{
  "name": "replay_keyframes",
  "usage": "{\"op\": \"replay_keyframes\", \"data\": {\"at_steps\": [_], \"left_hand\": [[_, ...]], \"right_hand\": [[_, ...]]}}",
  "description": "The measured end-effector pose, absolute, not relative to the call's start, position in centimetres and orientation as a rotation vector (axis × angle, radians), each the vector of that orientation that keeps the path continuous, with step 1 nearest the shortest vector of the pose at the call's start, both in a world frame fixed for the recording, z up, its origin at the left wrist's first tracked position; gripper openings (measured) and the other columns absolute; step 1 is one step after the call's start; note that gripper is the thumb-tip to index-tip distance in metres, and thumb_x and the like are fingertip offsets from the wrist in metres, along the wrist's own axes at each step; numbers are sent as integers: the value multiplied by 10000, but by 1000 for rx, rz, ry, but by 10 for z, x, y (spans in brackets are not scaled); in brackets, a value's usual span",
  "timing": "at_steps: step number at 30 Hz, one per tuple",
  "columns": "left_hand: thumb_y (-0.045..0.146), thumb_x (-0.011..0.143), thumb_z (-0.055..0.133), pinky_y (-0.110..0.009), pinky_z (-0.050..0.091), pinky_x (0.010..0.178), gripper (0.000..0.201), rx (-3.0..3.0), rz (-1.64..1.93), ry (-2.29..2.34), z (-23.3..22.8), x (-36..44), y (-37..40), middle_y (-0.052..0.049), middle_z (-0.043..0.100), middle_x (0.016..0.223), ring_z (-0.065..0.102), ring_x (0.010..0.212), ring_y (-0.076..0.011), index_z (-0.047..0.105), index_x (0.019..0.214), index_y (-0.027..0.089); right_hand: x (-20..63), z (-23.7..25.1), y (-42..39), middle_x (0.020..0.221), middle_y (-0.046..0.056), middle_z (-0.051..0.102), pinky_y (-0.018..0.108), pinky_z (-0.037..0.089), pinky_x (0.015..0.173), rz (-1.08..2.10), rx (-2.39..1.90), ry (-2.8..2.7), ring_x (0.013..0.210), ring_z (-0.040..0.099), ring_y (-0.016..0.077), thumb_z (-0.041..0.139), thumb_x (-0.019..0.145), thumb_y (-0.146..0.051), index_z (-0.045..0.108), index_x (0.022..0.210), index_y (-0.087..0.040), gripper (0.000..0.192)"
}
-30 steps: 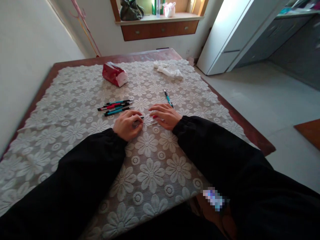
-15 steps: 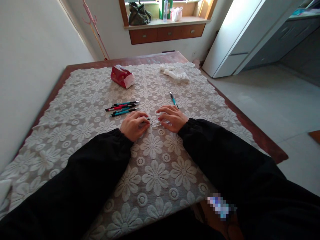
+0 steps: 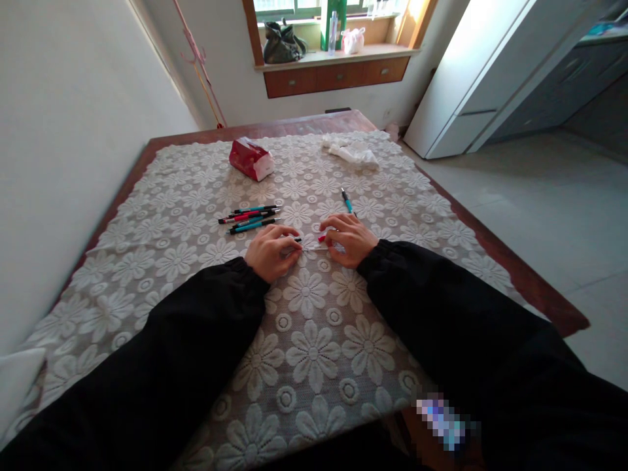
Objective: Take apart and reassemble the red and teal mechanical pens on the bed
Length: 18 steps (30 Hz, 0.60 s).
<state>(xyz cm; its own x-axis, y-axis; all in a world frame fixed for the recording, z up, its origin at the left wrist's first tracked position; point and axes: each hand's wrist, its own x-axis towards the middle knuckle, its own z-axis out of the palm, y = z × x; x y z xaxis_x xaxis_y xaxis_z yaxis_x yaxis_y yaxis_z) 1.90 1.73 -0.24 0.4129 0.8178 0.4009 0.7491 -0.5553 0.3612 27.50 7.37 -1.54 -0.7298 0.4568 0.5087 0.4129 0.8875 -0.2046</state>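
Note:
Over the middle of the table, my left hand [image 3: 272, 253] is closed with thumb and fingers pinched. A small black tip [image 3: 297, 240] sticks out at its fingertips; the rest is hidden. Opposite it, my right hand [image 3: 352, 241] is closed, fingers curled, with a small red piece [image 3: 322, 239] at its fingertips. Low between the two hands lies a thin whitish strip [image 3: 318, 248], too small to name. Left of my left hand lies a group of pens [image 3: 252, 216], several teal-and-black and one red. A single teal-and-black pen [image 3: 347, 201] rests just beyond my right hand.
A lace tablecloth [image 3: 305, 291] with flower patterns covers the wooden table. Toward the far side are a red tissue pack [image 3: 250, 159] and a crumpled white plastic bag [image 3: 354, 155]. A white wall [image 3: 88, 78] borders the left, and a white fridge [image 3: 456, 78] stands beyond the right corner.
The view has shifted slightly, so everything sits a little lower and further right. Both hands stay close together at the same spot, and more of the red piece shows by my right fingers.

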Motion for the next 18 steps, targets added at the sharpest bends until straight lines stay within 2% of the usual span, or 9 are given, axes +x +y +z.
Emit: {"op": "replay_keyframes", "data": {"at_steps": [14,18], "left_hand": [[279,876,682,-435,530,953,98,2541,859,1419,-3,19,17,-36,728,1111,612,1047,-241,776,871,253],[283,884,679,-443,534,948,102,2542,861,1400,-4,18,19,-37,729,1117,612,1053,-243,779,887,263]], "right_hand": [[275,-13,73,1139,75,676,463,424,982,91,-599,-2483,1129,547,276,618,752,-144,630,819,-223,104],[275,-14,74,1162,78,672,468,419,1002,124,-592,-2506,1153,540,278,638,793,-166,647,843,-222,75]]}}
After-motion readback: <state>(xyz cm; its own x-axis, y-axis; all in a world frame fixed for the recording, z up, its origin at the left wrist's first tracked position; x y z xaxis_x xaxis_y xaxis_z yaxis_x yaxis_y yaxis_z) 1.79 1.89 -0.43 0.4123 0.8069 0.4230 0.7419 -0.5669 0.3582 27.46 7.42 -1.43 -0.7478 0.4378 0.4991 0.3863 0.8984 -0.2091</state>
